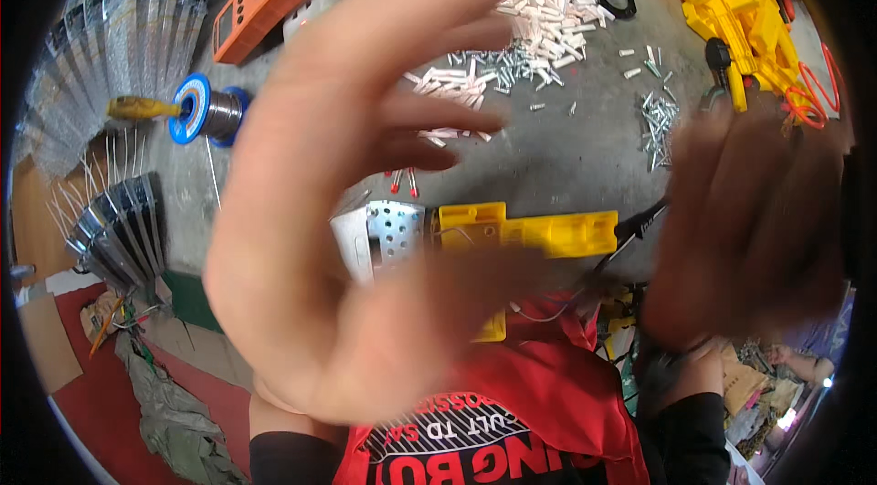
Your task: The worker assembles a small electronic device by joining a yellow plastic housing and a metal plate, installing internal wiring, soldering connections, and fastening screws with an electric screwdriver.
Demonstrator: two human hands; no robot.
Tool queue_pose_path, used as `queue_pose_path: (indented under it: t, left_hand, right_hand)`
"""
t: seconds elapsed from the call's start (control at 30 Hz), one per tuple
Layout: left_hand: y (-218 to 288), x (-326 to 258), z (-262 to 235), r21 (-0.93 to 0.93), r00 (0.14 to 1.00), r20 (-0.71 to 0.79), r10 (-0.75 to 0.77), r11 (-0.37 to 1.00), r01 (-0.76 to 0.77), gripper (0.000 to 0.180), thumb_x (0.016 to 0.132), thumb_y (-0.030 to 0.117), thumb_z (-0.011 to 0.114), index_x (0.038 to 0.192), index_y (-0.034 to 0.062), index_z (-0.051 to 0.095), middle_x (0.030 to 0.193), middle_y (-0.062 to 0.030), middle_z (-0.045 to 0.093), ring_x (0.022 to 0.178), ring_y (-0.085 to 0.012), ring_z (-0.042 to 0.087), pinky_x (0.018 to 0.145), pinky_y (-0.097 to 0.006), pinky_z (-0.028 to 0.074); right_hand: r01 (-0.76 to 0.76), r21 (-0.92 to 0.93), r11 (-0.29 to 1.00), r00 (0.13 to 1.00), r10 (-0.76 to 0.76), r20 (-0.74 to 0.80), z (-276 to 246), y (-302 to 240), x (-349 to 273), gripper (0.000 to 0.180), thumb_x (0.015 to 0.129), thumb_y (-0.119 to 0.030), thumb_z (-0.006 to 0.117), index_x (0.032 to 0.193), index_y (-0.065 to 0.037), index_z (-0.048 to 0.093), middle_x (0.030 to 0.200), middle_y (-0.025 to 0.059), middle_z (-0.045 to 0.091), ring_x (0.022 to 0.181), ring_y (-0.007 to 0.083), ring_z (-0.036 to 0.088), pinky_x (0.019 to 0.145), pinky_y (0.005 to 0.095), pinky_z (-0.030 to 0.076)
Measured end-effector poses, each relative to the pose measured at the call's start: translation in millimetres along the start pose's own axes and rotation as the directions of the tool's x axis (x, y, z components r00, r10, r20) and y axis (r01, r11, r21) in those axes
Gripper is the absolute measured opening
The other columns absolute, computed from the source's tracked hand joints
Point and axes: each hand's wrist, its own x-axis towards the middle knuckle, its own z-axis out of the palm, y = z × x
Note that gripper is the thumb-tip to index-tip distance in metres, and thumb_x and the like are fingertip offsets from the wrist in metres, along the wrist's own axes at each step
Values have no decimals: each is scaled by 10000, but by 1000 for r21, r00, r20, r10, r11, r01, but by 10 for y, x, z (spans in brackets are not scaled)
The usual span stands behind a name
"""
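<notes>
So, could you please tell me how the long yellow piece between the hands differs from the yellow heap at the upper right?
The long yellow piece lies roughly level from left to right, while the yellow heap has parts piled at various angles. The long yellow piece has a perforated metal sheet at its left end; no such sheet shows in the yellow heap. Both share a bright yellow colour.

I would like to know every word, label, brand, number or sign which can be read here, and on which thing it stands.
I do not copy printed text, but it stands here:
Red garment: large white and black lettering, partly legible.
Black object beside the right hand: short pale lettering, blurred.
Blue spool: print around its face, too small to read.
Orange meter: dial markings, too small to read.
</notes>
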Motion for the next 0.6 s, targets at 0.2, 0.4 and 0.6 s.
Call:
queue_pose_path:
  t: [0.2, 0.4, 0.6]
  left_hand:
    - [69, -728, 69, 526, 813, 582, 0, 762, -377, 674, 616, 276, 810, 1237, 99, 618, 1231, -198, 589, 949, -287, 645, 780, -327, 555]
    - [-150, -1049, 109, 616, 787, 615, -53, 655, -438, 659, 637, 271, 798, 1224, 45, 603, 1206, -203, 599, 1082, -312, 622, 778, -334, 560]
    - [-236, -1078, 170, 632, 814, 582, 3, 629, -454, 642, 674, 280, 793, 1184, -41, 572, 1152, -210, 625, 1070, -334, 639, 771, -346, 566]
  right_hand:
    - [451, -16, 892, 220, -129, -967, 149, 815, 598, 294, 821, -158, 608, 1068, 1, 622, 1060, 104, 637, 1053, 262, 576, 925, 334, 428]
    - [397, 80, 914, 629, -208, -749, 784, 787, -189, 326, 736, 10, 561, 1053, -18, 630, 1061, 153, 616, 1029, 343, 567, 908, 385, 443]
    - [148, 121, 982, 706, -19, -708, 1345, 903, -309, 317, 710, 12, 621, 1024, -30, 629, 1127, 129, 600, 1175, 347, 523, 1038, 457, 372]
